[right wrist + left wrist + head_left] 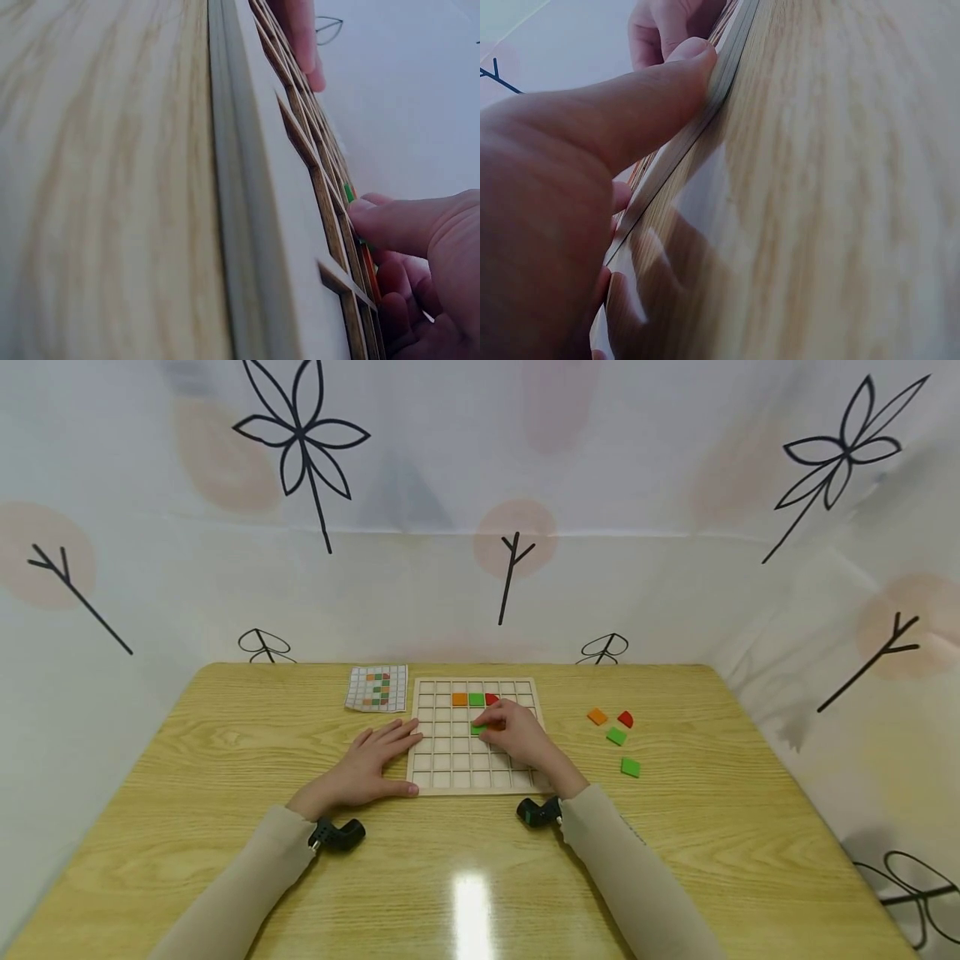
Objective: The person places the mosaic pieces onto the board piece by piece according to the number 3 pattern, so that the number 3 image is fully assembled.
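Observation:
A wooden grid board (442, 760) with square cells lies on the table. Along one of its upper rows sit an orange square tile (460, 700), a green square tile (476, 700) and a red rounded tile (491, 699). My right hand (519, 735) pinches another green square tile (477, 729) between thumb and fingertips, at a cell two rows or so lower; its green edge (349, 192) shows by the thumb in the right wrist view. My left hand (367, 766) lies spread flat, with fingertips and thumb (694, 52) on the board's left edge.
A printed pattern card (360, 702) lies left of the board. Right of the board are loose tiles: an orange square (597, 717), a red rounded one (626, 719) and two green squares (617, 737). A patterned cloth (420, 593) hangs behind the table.

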The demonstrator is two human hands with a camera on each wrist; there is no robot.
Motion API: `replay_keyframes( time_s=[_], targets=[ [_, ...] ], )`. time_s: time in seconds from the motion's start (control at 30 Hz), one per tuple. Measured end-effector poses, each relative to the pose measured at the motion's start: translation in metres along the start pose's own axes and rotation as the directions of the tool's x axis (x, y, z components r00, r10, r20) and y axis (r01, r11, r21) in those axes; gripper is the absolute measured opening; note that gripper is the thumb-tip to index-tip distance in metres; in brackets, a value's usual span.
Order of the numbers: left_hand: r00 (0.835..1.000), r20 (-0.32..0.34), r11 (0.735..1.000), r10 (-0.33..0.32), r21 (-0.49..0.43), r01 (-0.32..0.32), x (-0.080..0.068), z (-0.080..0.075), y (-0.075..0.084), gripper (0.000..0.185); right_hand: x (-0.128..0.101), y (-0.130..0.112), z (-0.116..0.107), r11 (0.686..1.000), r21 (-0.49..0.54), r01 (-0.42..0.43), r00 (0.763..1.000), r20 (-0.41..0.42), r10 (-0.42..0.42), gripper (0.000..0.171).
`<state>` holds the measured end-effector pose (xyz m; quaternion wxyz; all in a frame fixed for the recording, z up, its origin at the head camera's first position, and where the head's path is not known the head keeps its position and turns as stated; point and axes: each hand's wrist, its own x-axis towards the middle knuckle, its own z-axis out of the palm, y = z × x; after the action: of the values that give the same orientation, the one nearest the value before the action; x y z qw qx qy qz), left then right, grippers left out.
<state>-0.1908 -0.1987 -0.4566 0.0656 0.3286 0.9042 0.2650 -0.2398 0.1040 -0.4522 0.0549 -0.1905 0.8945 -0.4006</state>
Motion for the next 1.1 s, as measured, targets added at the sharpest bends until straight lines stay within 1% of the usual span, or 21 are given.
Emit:
replay_keyframes(
  time_s=[0.43, 0.67, 0.9, 1.1],
  targets=[
    [1.000, -0.003, 1.000, 0.016, -0.007, -0.016, 0.0007, -0.0018, 0.0028, 0.085, -0.0031, -0.0025, -0.0023, 0.999, -0.018, 0.034, 0.999, -0.002, -0.034, 0.014],
    [1.000, -0.001, 1.000, 0.010, 0.000, -0.010, 0.0012, -0.0031, 0.0020, 0.085, -0.0017, -0.0024, -0.0032, 0.999, -0.019, 0.042, 0.999, -0.001, -0.042, 0.015],
    [1.000, 0.002, 1.000, 0.007, -0.008, -0.007, 0.0004, -0.0026, 0.0016, 0.085, -0.0025, -0.0028, -0.0031, 1.000, 0.007, 0.028, 1.000, 0.004, -0.028, 0.015],
    [1.000, 0.000, 1.000, 0.007, -0.007, -0.007, -0.0003, -0.0017, 0.0018, 0.085, -0.0022, -0.0003, -0.0053, 0.998, 0.053, 0.040, 0.999, -0.035, -0.038, 0.016]
  ],
)
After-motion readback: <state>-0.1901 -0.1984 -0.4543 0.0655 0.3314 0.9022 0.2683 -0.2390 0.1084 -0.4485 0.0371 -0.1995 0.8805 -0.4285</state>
